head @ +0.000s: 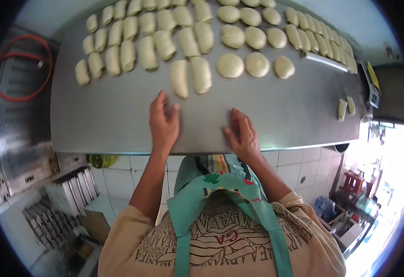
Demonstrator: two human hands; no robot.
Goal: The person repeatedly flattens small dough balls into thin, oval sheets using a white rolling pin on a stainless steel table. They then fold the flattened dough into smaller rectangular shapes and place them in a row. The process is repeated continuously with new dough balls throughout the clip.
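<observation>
My left hand (164,117) hovers at or just over the steel worktable (205,121), fingers apart and holding nothing. Just beyond its fingertips lies a rolled dough piece (179,79), with a second dough roll (201,75) beside it on the right. My right hand (242,133) is near the table's front edge, also with nothing in it, thumb spread from the curled fingers. Past it sit flattened round dough pieces (230,65) in rows. Whether either palm touches the steel cannot be made out.
Several rows of dough rolls (148,53) fill the far left. Slim dough pieces (293,36) stand in rows at the far right, near a metal rod (326,62). Two small dough strips (342,110) lie near a scale (373,93). A red hose (23,98) hangs at left.
</observation>
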